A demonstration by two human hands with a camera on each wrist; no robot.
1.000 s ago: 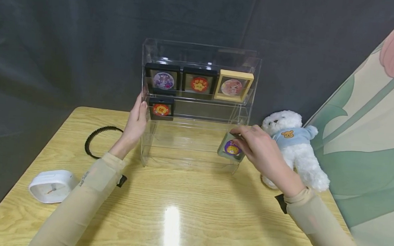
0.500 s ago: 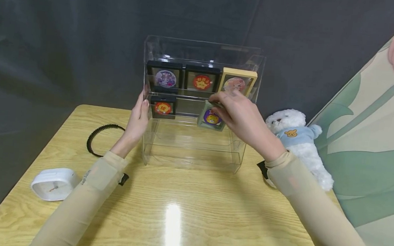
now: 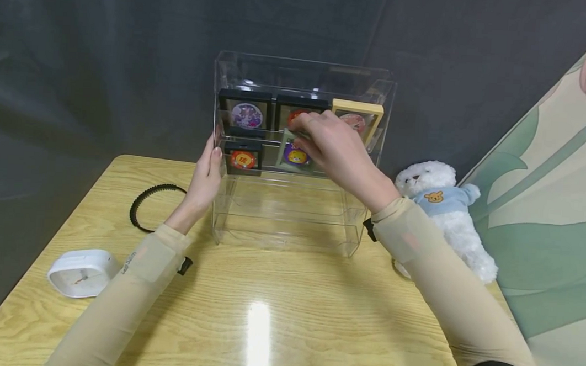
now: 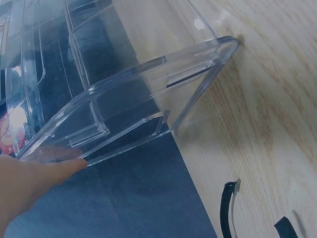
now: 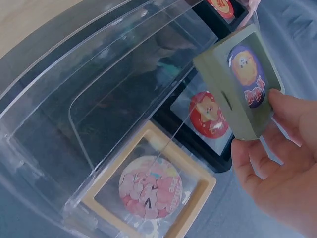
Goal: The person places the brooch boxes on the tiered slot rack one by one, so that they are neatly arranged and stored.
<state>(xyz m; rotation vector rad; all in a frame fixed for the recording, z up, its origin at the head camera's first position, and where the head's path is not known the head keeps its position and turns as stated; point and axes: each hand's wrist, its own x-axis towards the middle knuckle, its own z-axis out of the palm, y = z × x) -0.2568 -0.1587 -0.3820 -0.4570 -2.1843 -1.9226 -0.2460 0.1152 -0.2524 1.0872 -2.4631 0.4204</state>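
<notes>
A clear acrylic display rack [image 3: 285, 235] with stepped tiers stands upright on the wooden table. My left hand [image 3: 201, 172] grips its left side, the thumb near the front edge; the left wrist view shows a finger along the clear side panel. My right hand [image 3: 337, 146] pinches a green-framed badge display [image 5: 242, 79] by its edge, in front of the rack's middle. The badge is purple with a yellow bear. On the second tier, to its left, sits a black-framed red badge [image 3: 243, 159]. Above stand two black frames [image 3: 247, 114] and a light wood-coloured frame [image 5: 148, 188], partly behind my hand.
A white plush bear [image 3: 424, 181] in a blue top sits right of the rack, partly hidden by my right forearm. On the left lie a black toothed headband [image 3: 140, 200] and a white clock [image 3: 81, 274]. A dark curtain [image 3: 130, 58] hangs behind the table.
My right hand has carried the green-framed badge up and left from the rack's lower right to its second tier. My left hand stays on the rack's side.
</notes>
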